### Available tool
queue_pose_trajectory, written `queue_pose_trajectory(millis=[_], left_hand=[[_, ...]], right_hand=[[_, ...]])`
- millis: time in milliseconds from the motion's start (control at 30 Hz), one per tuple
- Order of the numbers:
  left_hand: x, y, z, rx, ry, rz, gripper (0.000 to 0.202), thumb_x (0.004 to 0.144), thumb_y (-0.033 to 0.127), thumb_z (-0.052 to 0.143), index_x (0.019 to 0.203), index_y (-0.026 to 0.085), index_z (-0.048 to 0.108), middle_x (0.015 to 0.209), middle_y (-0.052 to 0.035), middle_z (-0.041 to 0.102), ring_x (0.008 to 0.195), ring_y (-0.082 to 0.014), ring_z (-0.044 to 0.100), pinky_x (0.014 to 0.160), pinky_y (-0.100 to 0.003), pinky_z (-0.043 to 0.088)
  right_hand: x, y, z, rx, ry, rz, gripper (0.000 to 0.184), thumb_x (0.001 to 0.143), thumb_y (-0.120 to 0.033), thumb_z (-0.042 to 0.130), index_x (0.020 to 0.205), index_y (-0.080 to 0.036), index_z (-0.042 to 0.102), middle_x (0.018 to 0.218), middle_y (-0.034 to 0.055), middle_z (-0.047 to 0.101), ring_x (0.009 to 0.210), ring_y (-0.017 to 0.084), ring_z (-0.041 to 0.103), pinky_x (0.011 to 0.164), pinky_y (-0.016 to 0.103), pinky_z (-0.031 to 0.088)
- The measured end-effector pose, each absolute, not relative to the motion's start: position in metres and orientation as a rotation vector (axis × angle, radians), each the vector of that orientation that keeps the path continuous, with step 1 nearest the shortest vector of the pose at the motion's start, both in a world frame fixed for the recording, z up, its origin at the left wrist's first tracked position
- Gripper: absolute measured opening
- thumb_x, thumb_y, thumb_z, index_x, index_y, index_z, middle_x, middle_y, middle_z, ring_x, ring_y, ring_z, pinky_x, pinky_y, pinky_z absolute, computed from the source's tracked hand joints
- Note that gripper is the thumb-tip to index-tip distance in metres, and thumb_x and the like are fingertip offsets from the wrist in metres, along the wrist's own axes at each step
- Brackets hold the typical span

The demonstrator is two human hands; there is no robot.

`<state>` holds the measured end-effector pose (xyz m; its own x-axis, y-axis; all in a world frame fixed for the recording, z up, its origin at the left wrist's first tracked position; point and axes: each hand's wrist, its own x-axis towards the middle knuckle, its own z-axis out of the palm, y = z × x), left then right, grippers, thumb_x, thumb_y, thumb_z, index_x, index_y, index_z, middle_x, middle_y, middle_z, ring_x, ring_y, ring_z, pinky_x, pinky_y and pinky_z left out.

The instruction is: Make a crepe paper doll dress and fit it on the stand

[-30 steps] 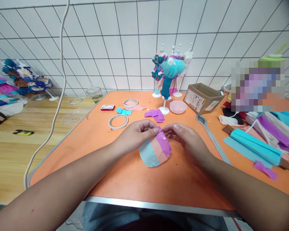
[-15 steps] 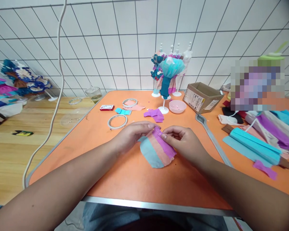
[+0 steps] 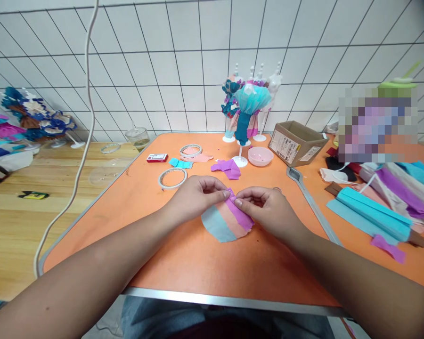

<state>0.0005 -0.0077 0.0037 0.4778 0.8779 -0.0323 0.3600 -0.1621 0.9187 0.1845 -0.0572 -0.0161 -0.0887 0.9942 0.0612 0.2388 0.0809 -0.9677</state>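
Orange table point(image 3: 205, 268), striped sheet point(image 3: 226, 220) between hands point(image 3: 195, 197) point(image 3: 273, 207)

Patch point(image 3: 229, 220) before dress forms point(image 3: 246, 117), rear tape roll point(image 3: 181, 152) apparently atop scrap point(image 3: 207, 157)

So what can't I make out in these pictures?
In the head view:
Gripped part of the striped blue, peach and purple papery sheet: covered by the bare left hand and right hand.
Fine print on the brown cardboard box: too small.
Object beneath the green lid: pixel-blurred.
Upper end of white cable: cut off by top edge.
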Motion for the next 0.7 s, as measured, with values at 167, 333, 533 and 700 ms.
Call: queue_pose_trajectory(millis=[167, 333, 533, 700], left_hand=[[0.006, -0.012, 0.003, 1.796, 1.120, 0.731, 0.026, 0.076, 0.040, 0.064, 0.082, 0.015, 0.068, 0.082, -0.0042, 0.071, 0.074, -0.0157, 0.062, 0.067, -0.026, 0.048], [0.010, -0.017, 0.002, 1.866, 1.060, 0.872, 0.021, 0.080, 0.035, 0.062, 0.083, 0.015, 0.067, 0.085, -0.0041, 0.071, 0.075, -0.0140, 0.063, 0.069, -0.025, 0.049], [0.010, -0.020, 0.000, 1.993, 1.058, 0.986, 0.016, 0.080, 0.031, 0.063, 0.082, 0.017, 0.069, 0.081, -0.0022, 0.071, 0.074, -0.0129, 0.063, 0.068, -0.023, 0.050], [0.011, -0.021, 0.000, 2.012, 1.064, 0.969, 0.017, 0.081, 0.031, 0.062, 0.082, 0.016, 0.069, 0.079, -0.0019, 0.072, 0.070, -0.0124, 0.063, 0.065, -0.022, 0.049]], right_hand=[[0.185, -0.056, -0.020, -1.223, -1.485, 1.057, 0.010, 0.075, -0.027, 0.067, 0.081, -0.018, 0.070, 0.077, 0.0022, 0.070, 0.071, 0.015, 0.063, 0.066, 0.027, 0.049], [0.185, -0.055, -0.022, -1.192, -1.377, 1.132, 0.016, 0.074, -0.032, 0.069, 0.079, -0.017, 0.066, 0.072, 0.0014, 0.066, 0.065, 0.013, 0.059, 0.060, 0.025, 0.048], [0.184, -0.056, -0.024, -1.166, -1.366, 1.098, 0.020, 0.073, -0.035, 0.071, 0.077, -0.018, 0.063, 0.067, -0.0005, 0.061, 0.062, 0.012, 0.056, 0.056, 0.024, 0.045], [0.183, -0.056, -0.024, -1.124, -1.354, 1.079, 0.014, 0.074, -0.030, 0.070, 0.077, -0.017, 0.064, 0.069, -0.0003, 0.063, 0.063, 0.011, 0.057, 0.059, 0.024, 0.047]])
